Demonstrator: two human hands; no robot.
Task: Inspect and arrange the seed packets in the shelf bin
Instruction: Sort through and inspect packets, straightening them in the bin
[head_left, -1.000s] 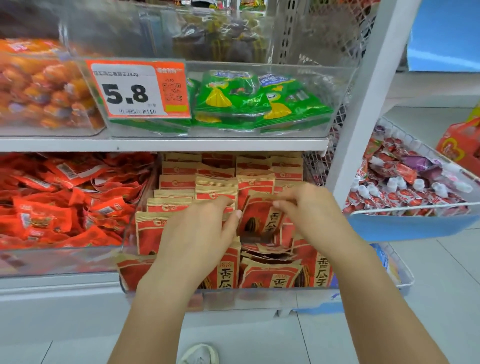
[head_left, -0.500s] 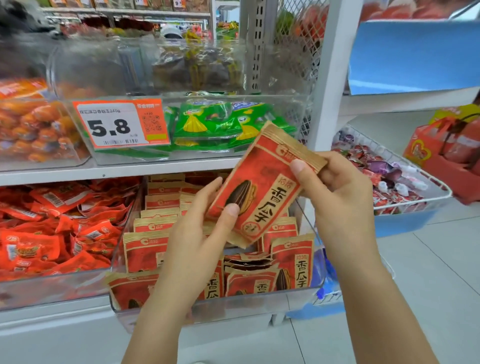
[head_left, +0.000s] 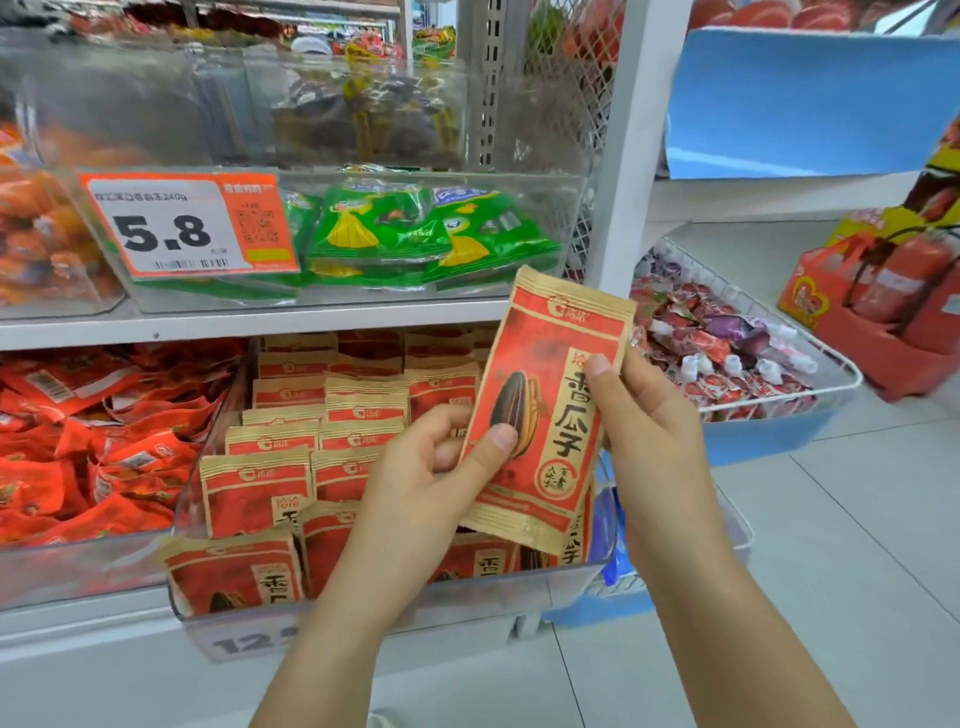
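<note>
I hold one red and tan sunflower seed packet (head_left: 550, 379) upright in front of the shelf, its printed front facing me. My left hand (head_left: 426, 478) pinches its lower left edge with the thumb on the front. My right hand (head_left: 644, 431) grips its right edge, thumb on the front. Below and behind it stands a clear plastic shelf bin (head_left: 467, 592) with several rows of the same seed packets (head_left: 270, 483), some upright and some slumped at the front.
A clear bin of green packets (head_left: 415, 234) with an orange 5.8 price tag (head_left: 187, 223) sits on the shelf above. Red snack packs (head_left: 93, 441) fill the bin at left. A wire basket (head_left: 821, 364) of small sweets juts out at right, past a white upright post (head_left: 628, 156).
Both hands lifted one seed packet out of the bin and raised it. Since half a second ago it has turned more upright and come lower, and the view has shifted left.
</note>
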